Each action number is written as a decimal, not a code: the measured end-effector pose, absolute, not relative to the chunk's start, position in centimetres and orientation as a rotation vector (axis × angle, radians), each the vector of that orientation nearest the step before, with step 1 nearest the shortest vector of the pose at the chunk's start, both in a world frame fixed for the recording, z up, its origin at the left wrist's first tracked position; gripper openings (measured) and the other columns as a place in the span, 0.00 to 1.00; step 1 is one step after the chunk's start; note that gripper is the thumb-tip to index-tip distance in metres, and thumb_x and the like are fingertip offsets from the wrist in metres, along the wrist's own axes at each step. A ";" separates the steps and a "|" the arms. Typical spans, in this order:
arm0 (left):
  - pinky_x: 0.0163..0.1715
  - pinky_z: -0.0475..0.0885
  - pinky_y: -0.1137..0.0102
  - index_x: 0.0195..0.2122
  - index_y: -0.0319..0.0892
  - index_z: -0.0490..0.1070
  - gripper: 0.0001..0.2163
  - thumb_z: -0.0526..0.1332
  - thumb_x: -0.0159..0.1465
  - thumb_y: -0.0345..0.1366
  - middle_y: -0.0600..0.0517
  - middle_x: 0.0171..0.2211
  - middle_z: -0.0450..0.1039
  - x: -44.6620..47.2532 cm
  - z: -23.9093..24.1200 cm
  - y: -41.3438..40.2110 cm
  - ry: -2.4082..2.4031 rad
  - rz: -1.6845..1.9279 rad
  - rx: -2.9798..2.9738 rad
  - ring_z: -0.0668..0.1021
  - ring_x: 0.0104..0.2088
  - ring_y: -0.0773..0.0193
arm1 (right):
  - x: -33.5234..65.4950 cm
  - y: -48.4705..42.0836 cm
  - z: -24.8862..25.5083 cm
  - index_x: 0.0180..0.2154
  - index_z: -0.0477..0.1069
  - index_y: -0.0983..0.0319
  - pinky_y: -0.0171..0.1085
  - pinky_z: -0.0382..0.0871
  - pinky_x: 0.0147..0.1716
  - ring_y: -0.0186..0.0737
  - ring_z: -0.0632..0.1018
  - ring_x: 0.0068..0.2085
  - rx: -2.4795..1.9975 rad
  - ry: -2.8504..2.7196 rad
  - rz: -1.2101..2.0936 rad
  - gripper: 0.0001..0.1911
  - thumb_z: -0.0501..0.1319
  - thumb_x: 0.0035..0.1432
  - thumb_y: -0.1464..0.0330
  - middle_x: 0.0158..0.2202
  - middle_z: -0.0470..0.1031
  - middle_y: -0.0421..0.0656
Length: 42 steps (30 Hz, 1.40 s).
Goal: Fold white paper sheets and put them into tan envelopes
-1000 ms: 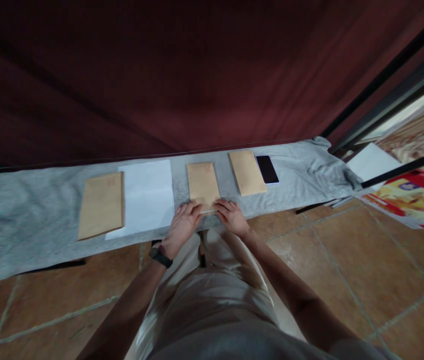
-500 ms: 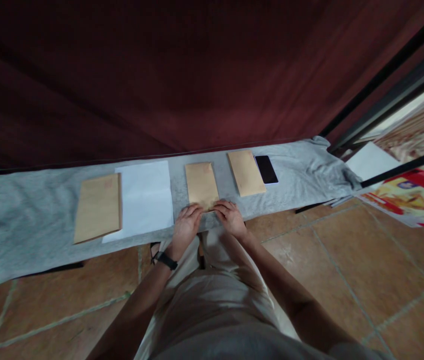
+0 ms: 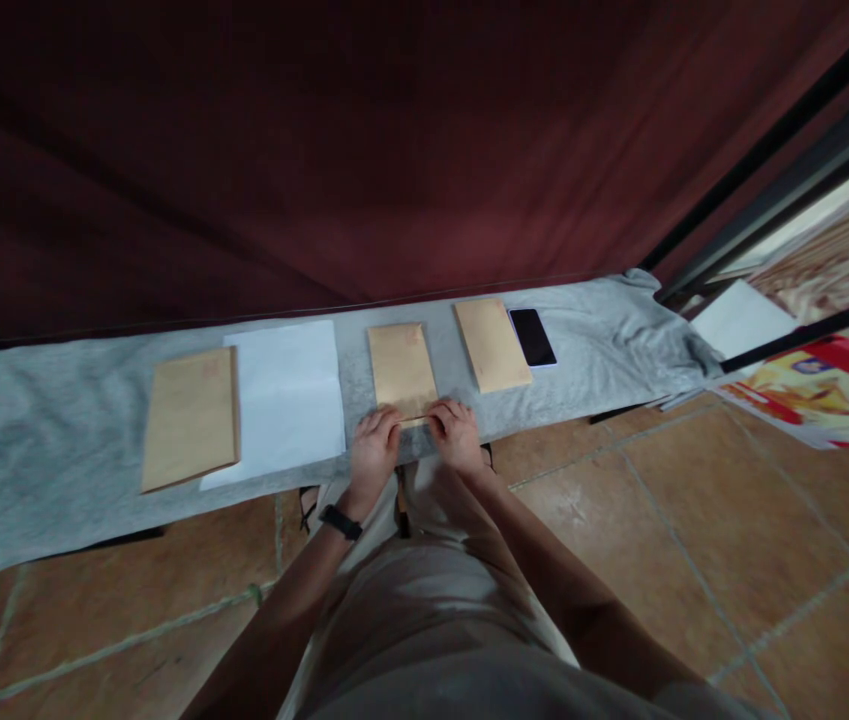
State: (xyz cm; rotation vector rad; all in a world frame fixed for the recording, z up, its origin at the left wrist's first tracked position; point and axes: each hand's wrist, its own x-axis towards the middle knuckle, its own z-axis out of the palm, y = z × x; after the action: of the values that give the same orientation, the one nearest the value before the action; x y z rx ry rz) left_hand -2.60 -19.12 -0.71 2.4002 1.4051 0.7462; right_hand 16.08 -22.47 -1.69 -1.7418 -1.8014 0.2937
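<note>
A brown paper envelope (image 3: 401,365) lies lengthwise in front of me, with a faint reddish mark at its far right corner. My left hand (image 3: 375,450) is closed on the left end of its near edge, fingers bent over the paper. The right end of that same edge is pinched by my right hand (image 3: 458,435). Between the hands a narrow strip along the near edge looks folded. My fingertips are partly hidden against the paper.
A grey cloth (image 3: 56,440) covers the long narrow surface. White paper (image 3: 293,400) and brown envelopes (image 3: 191,420), seemingly stacked, lie left. Another brown envelope (image 3: 493,345) and a phone (image 3: 533,337) lie right. Behind hangs a dark red curtain (image 3: 394,150).
Both hands stay at the envelope's near edge. They are slightly further apart, and more of the strip between them shows. The view has shifted slightly.
</note>
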 end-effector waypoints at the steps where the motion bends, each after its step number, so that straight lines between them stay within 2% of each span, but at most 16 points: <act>1: 0.53 0.72 0.58 0.50 0.43 0.74 0.12 0.53 0.71 0.30 0.46 0.50 0.78 -2.6 -0.5 -19.3 1.402 0.719 2.423 0.77 0.50 0.53 | 16.1 -22.4 -1.7 0.45 0.75 0.60 0.41 0.61 0.49 0.44 0.73 0.49 -1.750 -1.799 0.287 0.08 0.56 0.71 0.69 0.48 0.78 0.45; 4: 0.57 0.71 0.57 0.55 0.43 0.73 0.15 0.52 0.71 0.29 0.45 0.56 0.75 -2.6 -0.2 -20.2 1.362 0.625 2.522 0.76 0.55 0.53 | 16.0 -22.4 -1.7 0.47 0.74 0.60 0.41 0.62 0.49 0.44 0.73 0.50 -1.777 -1.802 0.275 0.09 0.56 0.71 0.68 0.48 0.77 0.46; 7: 0.64 0.66 0.56 0.61 0.42 0.70 0.18 0.52 0.72 0.31 0.43 0.63 0.70 -2.8 -0.2 -21.2 1.338 0.570 2.602 0.70 0.65 0.52 | 15.8 -22.7 -1.5 0.50 0.74 0.61 0.44 0.64 0.52 0.46 0.74 0.52 -1.786 -1.804 0.271 0.12 0.53 0.72 0.69 0.50 0.77 0.48; 10: 0.68 0.61 0.55 0.64 0.38 0.67 0.20 0.52 0.73 0.34 0.41 0.67 0.65 -2.9 -0.3 -21.8 1.339 0.498 2.645 0.64 0.69 0.52 | 15.0 -23.8 -1.5 0.55 0.72 0.63 0.48 0.63 0.59 0.47 0.72 0.59 -1.723 -1.851 0.251 0.16 0.51 0.73 0.69 0.58 0.74 0.51; 13: 0.70 0.58 0.54 0.66 0.34 0.64 0.23 0.50 0.72 0.33 0.40 0.69 0.62 -2.9 -0.4 -22.0 1.347 0.384 2.682 0.60 0.71 0.51 | 13.6 -25.3 -1.5 0.63 0.66 0.64 0.51 0.55 0.68 0.46 0.67 0.66 -1.615 -1.980 0.241 0.21 0.51 0.73 0.67 0.64 0.70 0.50; 16: 0.71 0.55 0.53 0.69 0.32 0.60 0.26 0.49 0.69 0.29 0.40 0.70 0.58 -2.9 -0.5 -22.3 1.362 0.306 2.708 0.57 0.73 0.52 | 12.5 -26.3 -1.5 0.68 0.59 0.65 0.52 0.53 0.70 0.45 0.64 0.69 -1.587 -2.069 0.245 0.26 0.50 0.73 0.65 0.68 0.66 0.50; 22: 0.71 0.54 0.52 0.70 0.32 0.57 0.27 0.49 0.70 0.31 0.40 0.71 0.55 -3.0 -0.5 -22.6 1.384 0.298 2.730 0.54 0.73 0.53 | 12.7 -26.4 -1.0 0.68 0.60 0.63 0.50 0.55 0.70 0.44 0.65 0.69 -1.685 -2.076 0.212 0.26 0.51 0.74 0.63 0.68 0.65 0.48; 28: 0.70 0.57 0.50 0.69 0.33 0.59 0.25 0.48 0.72 0.36 0.38 0.71 0.56 -3.1 -0.5 -22.9 1.387 0.360 2.687 0.56 0.73 0.50 | 13.0 -26.7 -0.9 0.68 0.62 0.62 0.51 0.55 0.70 0.44 0.66 0.68 -1.749 -2.022 0.157 0.25 0.52 0.73 0.64 0.68 0.65 0.48; 35: 0.68 0.62 0.51 0.66 0.42 0.65 0.22 0.47 0.74 0.38 0.42 0.64 0.69 -2.8 0.7 -20.2 1.324 0.509 2.676 0.68 0.67 0.52 | 12.8 -26.6 -1.0 0.66 0.64 0.63 0.52 0.56 0.69 0.44 0.68 0.66 -1.739 -1.970 0.128 0.23 0.52 0.73 0.67 0.66 0.68 0.48; 42: 0.70 0.56 0.50 0.71 0.29 0.52 0.29 0.46 0.74 0.42 0.33 0.71 0.54 2.1 1.7 -10.4 1.335 0.456 2.732 0.53 0.73 0.48 | 12.4 -26.3 -2.1 0.67 0.63 0.60 0.52 0.58 0.68 0.45 0.70 0.65 -1.714 -1.909 0.139 0.25 0.54 0.71 0.68 0.66 0.68 0.47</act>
State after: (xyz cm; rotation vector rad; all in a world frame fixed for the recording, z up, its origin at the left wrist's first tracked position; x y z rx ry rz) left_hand 2.13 -10.37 1.72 2.7319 1.3349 0.4565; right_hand 12.39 -26.29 -2.07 -1.7140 -1.9094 0.1394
